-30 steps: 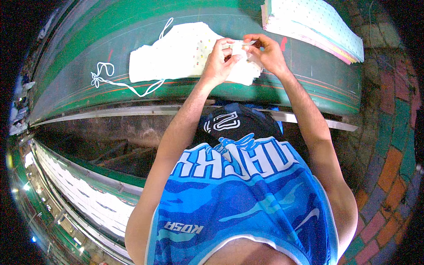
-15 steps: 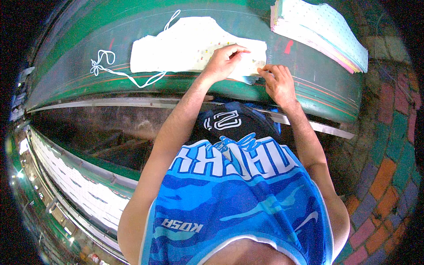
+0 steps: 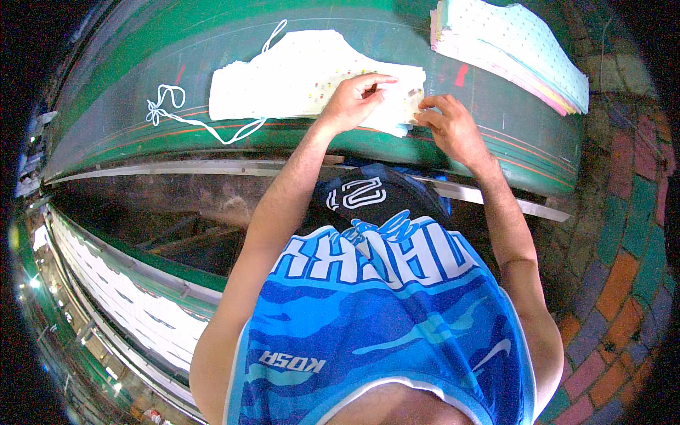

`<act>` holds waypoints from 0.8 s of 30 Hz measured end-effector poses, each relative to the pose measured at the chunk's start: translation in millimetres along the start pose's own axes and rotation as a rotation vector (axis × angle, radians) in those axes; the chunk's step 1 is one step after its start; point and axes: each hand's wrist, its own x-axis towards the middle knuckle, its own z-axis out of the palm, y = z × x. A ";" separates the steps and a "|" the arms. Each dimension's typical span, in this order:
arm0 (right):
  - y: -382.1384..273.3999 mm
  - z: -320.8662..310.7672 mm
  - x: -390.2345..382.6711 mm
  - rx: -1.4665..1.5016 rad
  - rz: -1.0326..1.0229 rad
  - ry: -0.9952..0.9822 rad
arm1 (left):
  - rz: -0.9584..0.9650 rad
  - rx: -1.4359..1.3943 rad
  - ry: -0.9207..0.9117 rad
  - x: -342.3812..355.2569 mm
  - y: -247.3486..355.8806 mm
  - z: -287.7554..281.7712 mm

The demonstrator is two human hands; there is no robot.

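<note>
Avoid skewing flat, white dotted-fabric stack [image 3: 297,81] near front edge of green table [image 3: 520,117], possible through uneven tugging. Note left hand [image 3: 350,104] and right hand [image 3: 451,127] apart; cannot tell grip.

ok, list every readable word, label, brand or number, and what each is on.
Blue sleeveless top: large white lettering, smaller white lettering, blue script, unclear, a logo; wording not copied.
Black cloth beyond it: white outlined digits; not copied.
White fabric pile: small coloured marks, too small to read.
Dotted fabric stack: no readable text.
</note>
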 end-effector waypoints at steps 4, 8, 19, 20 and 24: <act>-7.3 -16.8 10.4 0.066 0.022 -0.040 | -0.031 -0.014 0.000 0.2 -1.0 -0.8; -6.1 -20.2 19.3 0.089 -0.016 -0.065 | 0.005 0.021 0.000 1.0 -4.7 -0.4; 7.4 -23.6 40.1 0.274 0.035 -0.160 | 0.063 -0.045 -0.011 2.4 -13.9 1.4; 5.4 -24.1 44.8 0.261 0.020 -0.132 | 0.033 -0.053 -0.023 1.8 -13.3 0.7; -1.3 -20.6 68.1 0.256 -0.004 -0.071 | -0.099 -0.139 -0.060 0.6 0.1 -3.8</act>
